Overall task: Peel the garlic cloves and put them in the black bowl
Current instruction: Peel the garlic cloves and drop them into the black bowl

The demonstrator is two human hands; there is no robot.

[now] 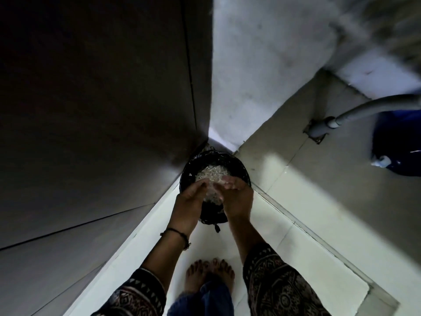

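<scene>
Bare feet [209, 277] at bottom centre on a pale tiled floor [284, 247], with blue trouser legs [205, 299] just above the frame edge. Dark patterned sleeves on both forearms: left sleeve [136, 295], right sleeve [273, 281]. There is a thin black thread bracelet [180, 233] on the left wrist.

Both arms reach forward and down. The left hand [188, 204] and right hand [238, 197] face each other, close together, over the near half of a black bin [241, 166]. The right fingers [227, 180] are fairly straight and lie side by side, pointing toward the left hand and not clamped on anything. The left fingers [201, 184] are loosely bent and blurred, so I cannot tell whether they pinch anything.

A pale, blurry clump of garlic skins [213, 195] sits between the two palms. More pale papery skins [211, 174] are heaped inside the bin, beyond the fingertips. The bin is lined with a shiny black bag, whose knotted tail hangs at the near side. It stands on the floor, tucked into the corner.

A dark panel [91, 110] fills the left side and a white rough wall [262, 65] meets it at the corner behind the bin. Far right, a grey pipe [364, 108] runs down to a fitting in the floor, next to a dark blue container [398, 142], well apart from the bin.
</scene>
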